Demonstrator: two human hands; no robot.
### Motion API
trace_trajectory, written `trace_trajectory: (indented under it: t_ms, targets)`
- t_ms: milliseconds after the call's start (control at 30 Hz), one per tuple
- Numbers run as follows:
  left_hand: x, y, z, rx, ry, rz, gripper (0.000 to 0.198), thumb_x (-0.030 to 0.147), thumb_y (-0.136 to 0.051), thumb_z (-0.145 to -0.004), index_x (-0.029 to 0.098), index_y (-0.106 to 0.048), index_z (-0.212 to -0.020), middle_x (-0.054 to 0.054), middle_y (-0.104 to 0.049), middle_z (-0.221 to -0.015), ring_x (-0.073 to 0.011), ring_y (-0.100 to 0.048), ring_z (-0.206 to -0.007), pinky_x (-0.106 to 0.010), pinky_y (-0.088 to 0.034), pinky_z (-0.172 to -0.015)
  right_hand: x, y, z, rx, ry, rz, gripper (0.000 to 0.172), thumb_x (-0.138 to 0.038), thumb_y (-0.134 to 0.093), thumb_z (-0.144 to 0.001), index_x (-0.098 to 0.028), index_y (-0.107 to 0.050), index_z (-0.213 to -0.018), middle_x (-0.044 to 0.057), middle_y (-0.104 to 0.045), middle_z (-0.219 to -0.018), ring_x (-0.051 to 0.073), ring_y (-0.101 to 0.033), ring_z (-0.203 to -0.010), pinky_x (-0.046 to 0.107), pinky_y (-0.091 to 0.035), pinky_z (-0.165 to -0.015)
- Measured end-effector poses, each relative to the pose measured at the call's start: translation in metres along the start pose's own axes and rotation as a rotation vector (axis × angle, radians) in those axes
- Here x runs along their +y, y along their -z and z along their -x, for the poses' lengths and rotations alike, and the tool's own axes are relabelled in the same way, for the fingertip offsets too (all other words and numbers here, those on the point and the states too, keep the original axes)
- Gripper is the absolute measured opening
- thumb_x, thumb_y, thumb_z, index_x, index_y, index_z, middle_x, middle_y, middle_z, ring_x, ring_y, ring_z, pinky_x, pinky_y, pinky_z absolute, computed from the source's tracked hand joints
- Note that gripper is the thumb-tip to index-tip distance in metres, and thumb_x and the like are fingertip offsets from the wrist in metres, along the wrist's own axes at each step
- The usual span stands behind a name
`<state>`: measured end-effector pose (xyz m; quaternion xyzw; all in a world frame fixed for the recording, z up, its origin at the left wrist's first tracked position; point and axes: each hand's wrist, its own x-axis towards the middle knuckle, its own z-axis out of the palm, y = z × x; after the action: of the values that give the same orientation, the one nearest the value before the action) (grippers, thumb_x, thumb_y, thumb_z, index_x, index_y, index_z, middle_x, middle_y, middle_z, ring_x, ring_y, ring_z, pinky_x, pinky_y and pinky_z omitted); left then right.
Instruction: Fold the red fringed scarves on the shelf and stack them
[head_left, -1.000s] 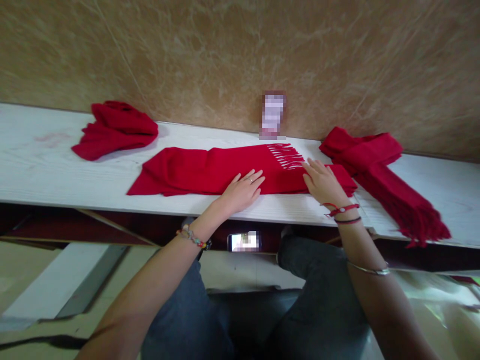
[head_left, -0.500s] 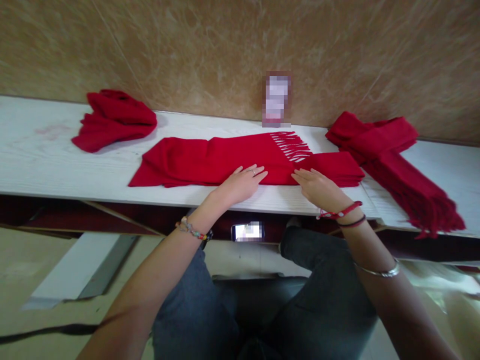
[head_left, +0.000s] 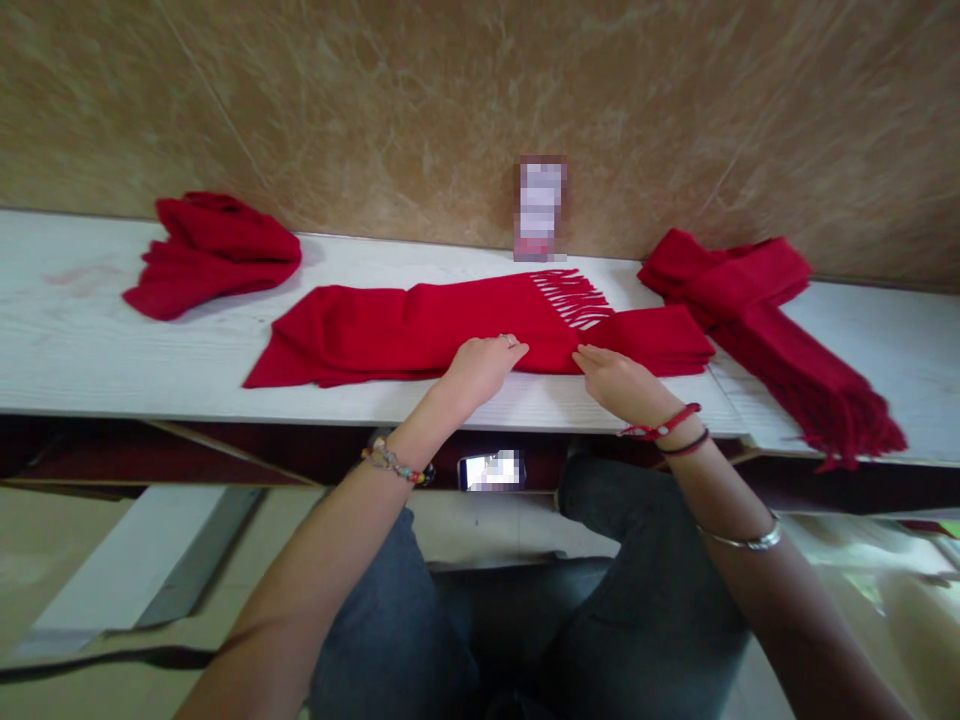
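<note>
A folded red scarf (head_left: 420, 325) lies lengthwise on the white shelf, its fringe turned up toward the wall right of centre. At its near edge, my left hand (head_left: 486, 368) has fingers drawn together, pinching the cloth. My right hand (head_left: 619, 382) closes on the same edge, a little below the fringe, with thumb and fingers pressed together. A short stretch of scarf lies between the hands. The fingertips are partly hidden against the fabric.
Left on the white shelf (head_left: 67, 330) sits a crumpled red scarf (head_left: 217, 250). To the right lies another red scarf (head_left: 795, 350), crossed over itself with its fringe at the front edge. A blurred card-like item (head_left: 538, 210) stands by the marbled wall. Below the edge rests a phone (head_left: 491, 470).
Both hands have gone from fingers lying fairly flat on the scarf to fingers curled in and pinching its near edge. The whole view has shifted slightly.
</note>
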<state>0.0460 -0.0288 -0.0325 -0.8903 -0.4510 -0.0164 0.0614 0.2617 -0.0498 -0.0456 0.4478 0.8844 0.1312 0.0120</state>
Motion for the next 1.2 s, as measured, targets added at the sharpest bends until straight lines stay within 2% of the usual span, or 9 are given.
trace_trajectory:
  t_ms: [233,433,533,667,767,833,967,1067,1200]
  targets:
    - [0.009,-0.002,-0.005,0.061,0.106,0.026,0.032,0.018,-0.037,-0.092,0.019,-0.057,-0.117,-0.010,-0.065,-0.104,-0.0235,-0.064,-0.093,-0.034,-0.051,-0.075,-0.013,0.001,-0.010,0.119,-0.048,-0.161,0.040,-0.022,-0.047,-0.086,-0.005,-0.054,-0.122,0.016,-0.056,-0.127,0.024,-0.051,-0.118,0.037,-0.038,-0.101]
    - [0.007,0.001,-0.006,0.077,0.139,0.021,0.031,0.021,-0.034,-0.094,0.016,-0.059,-0.111,-0.012,-0.068,-0.095,-0.0261,-0.065,-0.090,-0.036,-0.052,-0.073,-0.022,0.000,-0.024,0.142,-0.194,-0.085,0.036,-0.014,-0.039,-0.089,-0.009,-0.055,-0.121,0.015,-0.061,-0.120,0.022,-0.055,-0.110,0.034,-0.039,-0.096]
    - [0.007,-0.001,-0.005,0.060,0.108,0.045,0.032,0.016,-0.035,-0.092,0.015,-0.060,-0.111,-0.013,-0.064,-0.112,-0.0248,-0.061,-0.103,-0.036,-0.050,-0.081,-0.019,0.004,-0.026,0.096,-0.219,-0.022,0.037,-0.010,-0.033,-0.090,-0.010,-0.058,-0.116,0.014,-0.064,-0.112,0.022,-0.059,-0.100,0.032,-0.042,-0.086]
    - [0.007,-0.005,-0.002,0.007,0.143,0.069,0.041,0.013,-0.036,-0.090,0.017,-0.051,-0.128,-0.010,-0.043,-0.141,-0.0251,-0.040,-0.128,-0.040,-0.041,-0.097,-0.011,0.005,-0.019,0.079,-0.271,0.033,0.037,-0.007,-0.031,-0.089,-0.010,-0.061,-0.111,0.014,-0.064,-0.107,0.023,-0.058,-0.097,0.032,-0.042,-0.081]
    - [0.007,-0.006,0.001,-0.023,0.270,0.051,0.046,0.016,-0.037,-0.090,0.019,-0.043,-0.136,-0.013,-0.039,-0.143,-0.0317,-0.037,-0.130,-0.045,-0.038,-0.096,-0.006,0.002,-0.014,0.101,-0.249,0.041,0.037,-0.007,-0.031,-0.089,-0.010,-0.061,-0.110,0.014,-0.063,-0.111,0.023,-0.054,-0.105,0.033,-0.040,-0.086]
    - [0.008,-0.006,0.003,-0.013,0.321,0.034,0.047,0.014,-0.033,-0.090,0.018,-0.044,-0.135,-0.015,-0.041,-0.141,-0.0329,-0.038,-0.128,-0.046,-0.037,-0.095,-0.004,0.000,-0.014,0.119,-0.227,0.036,0.037,-0.008,-0.031,-0.089,-0.011,-0.061,-0.112,0.015,-0.062,-0.112,0.024,-0.052,-0.107,0.034,-0.040,-0.087]
    - [0.009,-0.005,0.005,0.020,0.308,0.005,0.048,0.007,-0.026,-0.089,0.015,-0.050,-0.130,-0.019,-0.047,-0.135,-0.0325,-0.039,-0.128,-0.054,-0.030,-0.100,-0.006,-0.002,-0.017,0.111,-0.262,0.039,0.036,-0.011,-0.032,-0.090,-0.012,-0.061,-0.112,0.015,-0.063,-0.110,0.025,-0.051,-0.106,0.033,-0.042,-0.078]
    - [0.004,-0.006,0.006,-0.030,0.306,0.041,0.052,0.005,-0.027,-0.088,0.016,-0.044,-0.135,-0.017,-0.040,-0.141,-0.0328,-0.033,-0.132,-0.059,-0.022,-0.104,-0.008,-0.003,-0.019,0.109,-0.312,0.050,0.035,-0.011,-0.031,-0.090,-0.011,-0.061,-0.109,0.014,-0.064,-0.107,0.025,-0.052,-0.105,0.034,-0.040,-0.076]
    - [-0.006,-0.006,0.008,-0.124,0.271,0.144,0.059,0.001,-0.027,-0.086,0.017,-0.033,-0.142,-0.015,-0.027,-0.149,-0.0318,-0.026,-0.136,-0.051,-0.032,-0.103,-0.008,-0.005,-0.017,0.216,-0.321,0.081,0.037,-0.011,-0.031,-0.091,-0.011,-0.058,-0.116,0.014,-0.062,-0.113,0.027,-0.044,-0.117,0.037,-0.037,-0.082]
